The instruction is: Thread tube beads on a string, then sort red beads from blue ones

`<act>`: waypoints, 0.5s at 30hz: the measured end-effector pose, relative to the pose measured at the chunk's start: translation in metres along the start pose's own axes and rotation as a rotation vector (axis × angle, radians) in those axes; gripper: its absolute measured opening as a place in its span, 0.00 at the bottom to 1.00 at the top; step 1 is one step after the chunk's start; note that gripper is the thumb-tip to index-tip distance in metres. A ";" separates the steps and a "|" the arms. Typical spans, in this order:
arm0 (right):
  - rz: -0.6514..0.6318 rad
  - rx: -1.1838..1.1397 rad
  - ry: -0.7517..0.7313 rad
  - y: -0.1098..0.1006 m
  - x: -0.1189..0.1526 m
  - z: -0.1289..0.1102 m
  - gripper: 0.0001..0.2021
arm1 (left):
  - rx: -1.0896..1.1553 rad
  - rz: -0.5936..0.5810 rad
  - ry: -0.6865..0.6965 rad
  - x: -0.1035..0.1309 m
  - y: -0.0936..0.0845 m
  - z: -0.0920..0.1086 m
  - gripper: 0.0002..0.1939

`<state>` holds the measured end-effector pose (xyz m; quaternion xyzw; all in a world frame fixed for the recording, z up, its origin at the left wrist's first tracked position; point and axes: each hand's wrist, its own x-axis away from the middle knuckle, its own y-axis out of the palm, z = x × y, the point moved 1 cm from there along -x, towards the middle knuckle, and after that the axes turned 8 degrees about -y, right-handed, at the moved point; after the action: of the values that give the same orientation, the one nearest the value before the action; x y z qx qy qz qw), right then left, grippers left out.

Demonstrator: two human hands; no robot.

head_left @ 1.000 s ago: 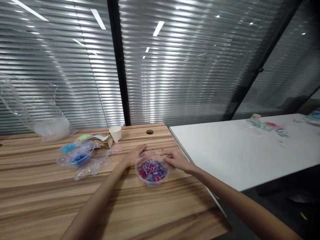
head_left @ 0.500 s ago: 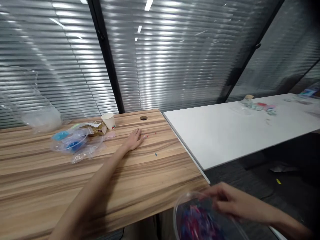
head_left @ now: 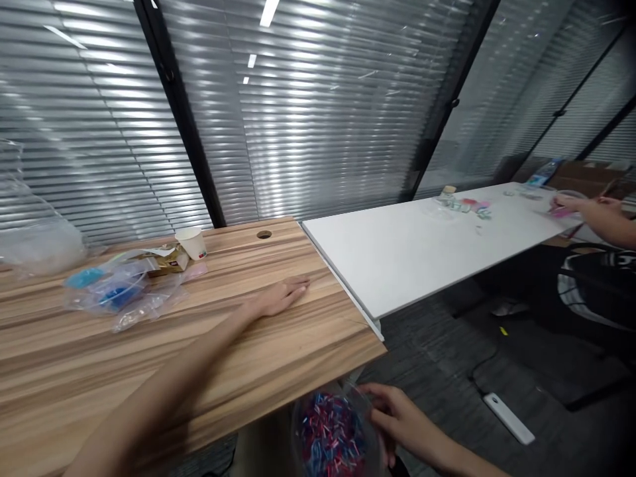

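Gripping clear bowl (head_left: 356, 399) of red-blue pieces (head_left: 332, 434) in right hand (head_left: 395, 421), just left of it, off table's (head_left: 278, 361) near edge, floor (head_left: 437, 384) rightward; laying left hand (head_left: 281, 298) flat, fingers extended, near right edge.

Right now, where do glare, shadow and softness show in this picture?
Head view: bright streaks glare on the slatted blinds; head view: a soft shadow lies beside the left forearm on the wooden table; head view: the clear bowl in the right hand has a faint, soft rim; head view: the top right corner is dark.
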<state>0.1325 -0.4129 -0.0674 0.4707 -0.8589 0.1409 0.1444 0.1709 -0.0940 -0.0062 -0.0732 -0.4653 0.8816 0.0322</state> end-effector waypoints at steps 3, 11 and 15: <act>0.044 -0.019 -0.022 0.004 0.001 -0.005 0.26 | -0.023 -0.049 0.037 0.028 0.018 0.036 0.25; 0.049 -0.005 -0.175 0.011 0.008 -0.021 0.23 | 0.158 -0.215 0.164 0.098 0.058 0.146 0.21; 0.049 0.069 -0.199 0.009 0.022 -0.026 0.21 | 0.384 -0.300 0.173 0.119 0.049 0.168 0.19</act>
<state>0.1169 -0.4155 -0.0355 0.4657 -0.8750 0.1263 0.0385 0.0277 -0.2438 0.0351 -0.0709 -0.2906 0.9295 0.2157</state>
